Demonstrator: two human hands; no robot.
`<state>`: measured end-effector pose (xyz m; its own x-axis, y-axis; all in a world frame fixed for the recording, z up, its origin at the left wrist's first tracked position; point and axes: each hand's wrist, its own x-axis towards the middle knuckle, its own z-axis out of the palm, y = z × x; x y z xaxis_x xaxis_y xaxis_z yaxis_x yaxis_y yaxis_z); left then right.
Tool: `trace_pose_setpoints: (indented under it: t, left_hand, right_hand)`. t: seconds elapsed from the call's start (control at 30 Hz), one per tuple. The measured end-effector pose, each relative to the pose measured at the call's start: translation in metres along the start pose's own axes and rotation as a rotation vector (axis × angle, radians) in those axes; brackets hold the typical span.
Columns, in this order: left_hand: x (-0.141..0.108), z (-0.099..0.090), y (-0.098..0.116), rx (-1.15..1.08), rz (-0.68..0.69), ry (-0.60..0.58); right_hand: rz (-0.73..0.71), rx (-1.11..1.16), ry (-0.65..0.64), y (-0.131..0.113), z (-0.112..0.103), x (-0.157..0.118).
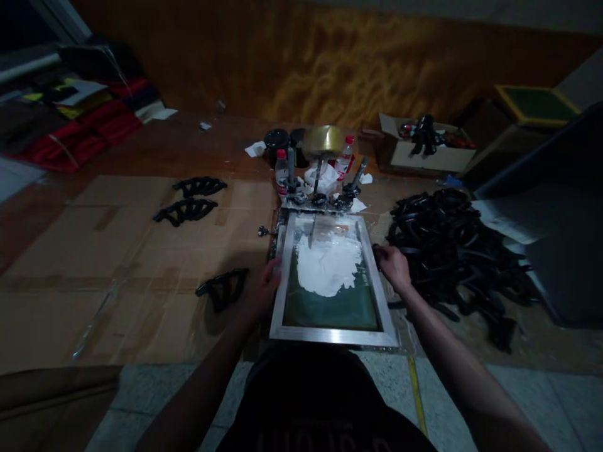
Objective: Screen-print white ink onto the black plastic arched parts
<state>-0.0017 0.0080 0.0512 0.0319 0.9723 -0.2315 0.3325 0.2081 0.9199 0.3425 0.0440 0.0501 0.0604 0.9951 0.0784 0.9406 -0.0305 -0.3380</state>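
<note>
A metal-framed screen (333,335) lies flat in front of me, with white paste (327,267) spread over the upper part of its green mesh. My left hand (267,285) is at the frame's left edge, its fingers blurred and partly hidden, so its grip is unclear. On the right side, my right hand (394,263) is closed at the fingertips on a small black part (375,250) beside the frame. Behind the screen stands a clamp stand (320,202) with dark knobs.
Three black slotted parts (191,211) rest on the cardboard (127,251) at left. A large heap of black parts (452,245) lies at right. Bottles (281,169), dark jars and crumpled paper stand behind the clamps. Farther back right is an open carton (424,155).
</note>
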Motion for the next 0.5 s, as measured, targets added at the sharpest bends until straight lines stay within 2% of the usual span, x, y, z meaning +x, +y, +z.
trace_pose_setpoints:
  t: [0.07,0.13,0.2,0.27,0.37,0.43,0.5]
  left_hand:
    - [0.002,0.013,-0.024,-0.014,-0.062,-0.03]
    - [0.007,0.02,-0.038,0.023,-0.067,-0.041]
    - [0.012,0.022,-0.045,0.062,-0.044,-0.032]
    - [0.015,0.021,-0.049,0.074,-0.032,-0.035]
    - [0.016,0.021,-0.052,0.056,-0.038,-0.056]
    - [0.015,0.022,-0.054,0.034,-0.049,-0.057]
    - [0.014,0.023,-0.054,0.016,-0.055,-0.049]
  right_hand:
    - [-0.005,0.0,0.097,-0.016,-0.006,0.022]
    - [-0.15,0.002,0.131,-0.05,-0.006,0.04]
    - [-0.292,-0.035,0.009,-0.087,-0.002,0.048]
    - [-0.348,-0.113,-0.188,-0.113,0.003,0.041]
    - [-0.483,-0.206,-0.363,-0.12,0.009,0.009]
    - [-0.669,-0.195,-0.413,-0.11,0.008,-0.011]
    - [-0.827,-0.141,-0.487,-0.101,0.004,-0.02]
